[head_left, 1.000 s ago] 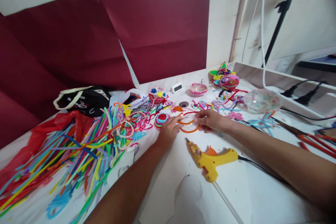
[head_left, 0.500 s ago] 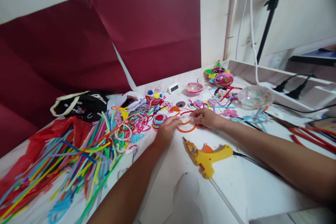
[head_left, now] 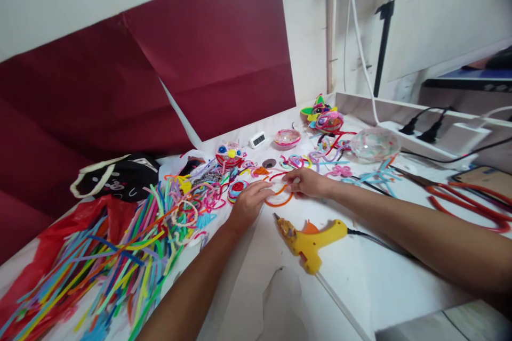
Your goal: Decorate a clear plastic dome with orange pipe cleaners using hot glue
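Note:
An orange pipe cleaner (head_left: 280, 204), bent into a curve, spans the gap between my two hands. My left hand (head_left: 252, 200) closes its fingertips on the left end. At the other end my right hand (head_left: 307, 183) pinches it between thumb and fingers. A red pipe cleaner piece (head_left: 277, 175) lies just behind, near the right fingertips. Beside my left hand is a coiled round piece (head_left: 237, 189) with a red centre. The yellow glue gun (head_left: 314, 245) rests on the white tabletop in front of my hands, nozzle towards them.
Loose multicoloured pipe cleaners (head_left: 132, 245) spread over a red plastic bag (head_left: 108, 210) on the left. Behind stand a decorated ball (head_left: 230, 154), a small timer (head_left: 257, 140) and a pink-rimmed clear bowl (head_left: 287, 138). To the right are a clear dome (head_left: 376, 145), orange-handled scissors (head_left: 464, 197) and a power strip (head_left: 424, 141).
The view has swung slightly right and tilted, so the table things sit further left. Both hands keep hold of the orange pipe cleaner, with little change in their position.

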Demonstrator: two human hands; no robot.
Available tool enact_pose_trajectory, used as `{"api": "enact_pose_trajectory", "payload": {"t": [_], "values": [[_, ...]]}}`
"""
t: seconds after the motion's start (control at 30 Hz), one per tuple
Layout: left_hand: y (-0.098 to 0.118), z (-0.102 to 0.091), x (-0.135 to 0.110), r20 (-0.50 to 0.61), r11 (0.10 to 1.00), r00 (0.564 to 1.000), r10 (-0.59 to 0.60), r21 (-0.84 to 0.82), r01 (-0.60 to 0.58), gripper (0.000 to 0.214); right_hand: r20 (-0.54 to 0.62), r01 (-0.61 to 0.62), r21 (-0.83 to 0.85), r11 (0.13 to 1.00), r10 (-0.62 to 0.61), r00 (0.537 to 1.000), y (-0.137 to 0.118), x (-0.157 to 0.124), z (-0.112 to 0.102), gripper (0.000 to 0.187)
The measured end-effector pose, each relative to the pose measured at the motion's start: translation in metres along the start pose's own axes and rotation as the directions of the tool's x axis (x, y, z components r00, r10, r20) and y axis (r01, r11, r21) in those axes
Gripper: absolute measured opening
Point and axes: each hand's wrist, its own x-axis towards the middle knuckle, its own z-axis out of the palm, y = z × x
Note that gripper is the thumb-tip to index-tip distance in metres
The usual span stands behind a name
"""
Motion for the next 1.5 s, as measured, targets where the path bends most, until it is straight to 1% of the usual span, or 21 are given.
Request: {"api": "enact_pose_trajectory", "payload": {"t": [0.23,0.47,0.6,0.7,0.87,1.03,1.2,1.5], "values": [[-0.001,0.003,-0.006,-0.024,1.0,1.0,0.007,0.025,-0.007,0.029,0.009,0.028,-0.057,0.998,-0.027,1.0,-0.005,0.0,-0.008,0.03],[-0.003,0.005,-0.008,-0.032,0.998,0.999,0.037,0.058,-0.035,0.028,-0.015,0.123,-0.173,0.977,-0.128,0.992,-0.007,0.002,-0.018,0.026],[-0.005,0.006,-0.007,-0.044,0.993,0.995,0.085,0.09,-0.08,0.026,-0.007,0.188,-0.217,0.958,-0.194,0.981,-0.007,0.002,-0.018,0.025],[-0.007,0.007,-0.006,-0.06,0.987,0.99,0.127,0.107,-0.12,0.025,-0.002,0.213,-0.241,0.947,-0.22,0.975,-0.007,0.002,-0.016,0.022],[-0.009,0.009,-0.005,-0.091,0.98,0.982,0.166,0.123,-0.154,0.021,0.014,0.188,-0.269,0.945,-0.191,0.981,-0.007,0.001,-0.018,0.019],[-0.01,0.011,-0.005,-0.103,0.979,0.98,0.17,0.127,-0.156,0.021,0.082,0.165,-0.308,0.937,-0.146,0.986,-0.008,-0.002,-0.021,0.006],[-0.011,0.012,-0.005,-0.115,0.975,0.975,0.19,0.141,-0.174,0.019,0.103,0.17,-0.368,0.914,-0.141,0.985,-0.005,-0.001,-0.017,0.012],[-0.013,0.013,-0.005,-0.116,0.962,0.966,0.23,0.18,-0.207,0.018,0.114,0.226,-0.489,0.842,-0.195,0.974,-0.004,0.0,-0.014,0.01]]}}
